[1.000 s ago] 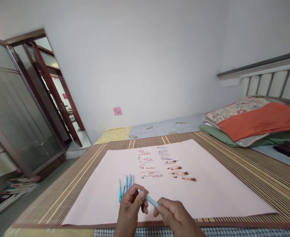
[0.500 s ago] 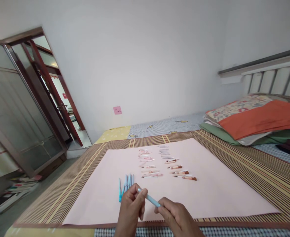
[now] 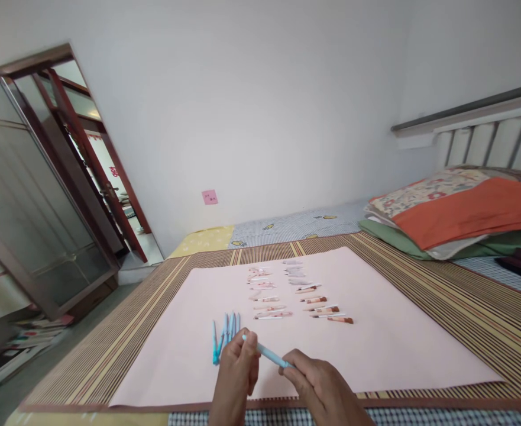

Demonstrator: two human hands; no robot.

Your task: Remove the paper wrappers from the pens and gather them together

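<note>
A light blue pen (image 3: pixel 271 355) is held slantwise between my two hands above the pink sheet (image 3: pixel 162 331). My left hand (image 3: pixel 239 361) pinches its upper left end, and the tip shows past the thumb. The fingers of my right hand (image 3: pixel 316 378) are closed around the lower right end, which they partly hide. Just beyond my left hand lie several blue pens (image 3: pixel 226 328) side by side, the nearest ends partly covered by that hand.
Pale pink and white pens (image 3: pixel 269 308) lie in a column mid-sheet. To their right are grey pens (image 3: pixel 294 272) and brown-tipped, brush-like pens (image 3: pixel 322 309). The sheet rests on a striped mat (image 3: pixel 393 278). Folded bedding (image 3: pixel 464 204) is piled at the right.
My hands have drawn slightly apart, my left hand shifting a little left and my right a little right. More of the blue pen shows between them. The laid-out pens stay put.
</note>
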